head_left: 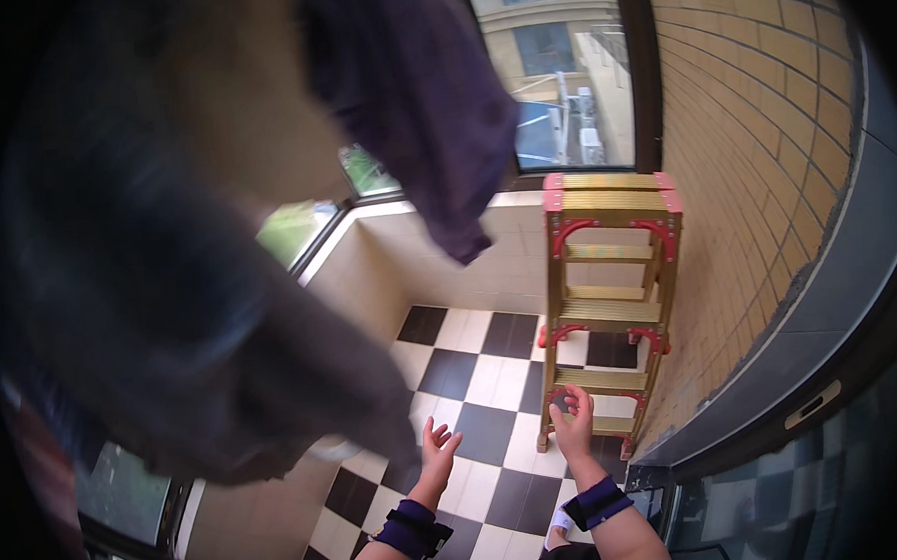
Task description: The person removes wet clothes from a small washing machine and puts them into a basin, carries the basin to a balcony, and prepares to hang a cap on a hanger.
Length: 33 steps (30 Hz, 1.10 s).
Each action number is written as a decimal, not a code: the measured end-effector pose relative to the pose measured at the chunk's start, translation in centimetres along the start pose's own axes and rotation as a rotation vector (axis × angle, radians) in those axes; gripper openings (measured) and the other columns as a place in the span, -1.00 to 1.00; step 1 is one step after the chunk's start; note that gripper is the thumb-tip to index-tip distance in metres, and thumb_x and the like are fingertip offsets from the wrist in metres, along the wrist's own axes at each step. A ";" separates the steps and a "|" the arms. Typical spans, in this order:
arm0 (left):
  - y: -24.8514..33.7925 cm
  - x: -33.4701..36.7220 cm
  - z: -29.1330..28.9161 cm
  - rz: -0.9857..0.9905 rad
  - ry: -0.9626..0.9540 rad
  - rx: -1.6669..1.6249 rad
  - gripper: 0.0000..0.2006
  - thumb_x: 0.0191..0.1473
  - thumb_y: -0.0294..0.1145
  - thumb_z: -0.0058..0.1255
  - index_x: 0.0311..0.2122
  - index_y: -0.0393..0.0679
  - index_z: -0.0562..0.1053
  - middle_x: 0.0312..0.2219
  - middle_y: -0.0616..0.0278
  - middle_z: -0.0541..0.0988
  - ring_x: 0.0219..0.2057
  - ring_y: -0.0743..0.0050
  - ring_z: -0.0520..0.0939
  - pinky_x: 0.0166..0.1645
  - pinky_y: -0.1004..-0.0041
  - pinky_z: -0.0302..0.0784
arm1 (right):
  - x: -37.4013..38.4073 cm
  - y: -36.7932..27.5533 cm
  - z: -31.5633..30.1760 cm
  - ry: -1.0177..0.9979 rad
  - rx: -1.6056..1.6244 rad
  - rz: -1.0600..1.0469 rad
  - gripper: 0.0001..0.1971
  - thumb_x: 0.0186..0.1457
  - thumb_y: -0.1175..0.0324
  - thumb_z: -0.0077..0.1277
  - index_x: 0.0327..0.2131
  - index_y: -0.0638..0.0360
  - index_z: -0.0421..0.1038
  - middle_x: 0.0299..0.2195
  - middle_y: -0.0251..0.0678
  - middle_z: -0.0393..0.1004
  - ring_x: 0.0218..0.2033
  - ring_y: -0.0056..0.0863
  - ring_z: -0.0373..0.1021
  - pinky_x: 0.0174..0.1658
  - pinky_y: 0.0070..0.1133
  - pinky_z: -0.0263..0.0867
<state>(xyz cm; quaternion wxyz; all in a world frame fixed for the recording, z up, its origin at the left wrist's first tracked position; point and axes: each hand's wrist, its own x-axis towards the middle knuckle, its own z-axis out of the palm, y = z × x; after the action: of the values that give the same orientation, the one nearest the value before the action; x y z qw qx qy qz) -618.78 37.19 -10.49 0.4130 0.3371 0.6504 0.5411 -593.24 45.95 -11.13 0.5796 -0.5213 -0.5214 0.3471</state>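
Both of my hands are raised over the checkered floor with nothing in them. My left hand [438,455] has its fingers apart, close to the lower end of a dark grey hanging garment [313,376]. Loosely curled but apart are the fingers of my right hand [574,422], which appears in front of the lower steps of a gold folding ladder [613,313] with red fittings. Each wrist wears a purple band. A purple garment [421,111] hangs higher up, beside the blurred, large dark cloth on the left.
The ladder stands against the tan brick wall [752,117] at the right. Windows [560,85] line the far side above a low tiled wall [467,249]. A door with a recessed handle [812,405] is at the lower right. Black and white tiles [483,432] cover the floor.
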 end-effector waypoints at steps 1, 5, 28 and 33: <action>-0.2 -1.8 -2.3 0.016 0.022 -0.031 -0.14 0.04 -0.33 0.16 0.31 -0.21 -0.12 0.12 -0.17 0.25 0.13 0.11 0.34 0.15 0.27 0.33 | -1.9 -1.2 1.1 -0.063 -0.019 -0.005 -0.50 -0.12 0.48 0.17 -0.02 0.08 0.33 -0.14 -0.34 0.31 -0.17 -0.48 0.31 -0.08 -0.53 0.26; -1.9 -10.6 -11.6 0.120 0.154 -0.064 -0.20 0.05 -0.35 0.16 0.29 -0.19 -0.05 0.10 -0.09 0.29 0.08 0.18 0.39 0.14 0.29 0.35 | -11.2 -5.4 6.3 -0.341 0.112 0.048 -0.57 -0.05 0.44 0.13 -0.04 0.06 0.35 -0.12 -0.36 0.31 -0.15 -0.53 0.31 -0.06 -0.52 0.26; -8.9 -59.2 -45.9 0.271 1.353 -0.363 -0.54 0.04 -0.51 0.11 0.06 -0.22 0.29 -0.12 0.15 0.49 -0.18 0.50 0.51 -0.05 0.51 0.44 | -64.6 -34.7 32.2 -1.649 0.600 -0.493 -0.74 0.08 0.27 0.07 -0.15 0.11 0.48 -0.17 -0.25 0.41 -0.15 -0.39 0.38 -0.10 -0.50 0.34; -7.9 -60.3 -52.5 0.337 1.371 -0.318 -0.57 0.04 -0.54 0.09 0.04 -0.25 0.30 -0.15 0.15 0.51 -0.22 0.53 0.53 -0.09 0.54 0.46 | -70.5 -40.2 41.4 -1.477 0.617 -0.695 -0.67 0.10 0.22 0.05 -0.10 0.17 0.45 -0.17 -0.20 0.42 -0.10 -0.27 0.37 -0.03 -0.42 0.29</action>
<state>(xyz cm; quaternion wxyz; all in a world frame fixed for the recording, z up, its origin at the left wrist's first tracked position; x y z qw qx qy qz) -640.09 -40.00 -4.00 -0.1328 -0.0464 0.6157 0.7753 -654.08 -19.35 7.01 0.2817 0.2057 -0.7760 0.5255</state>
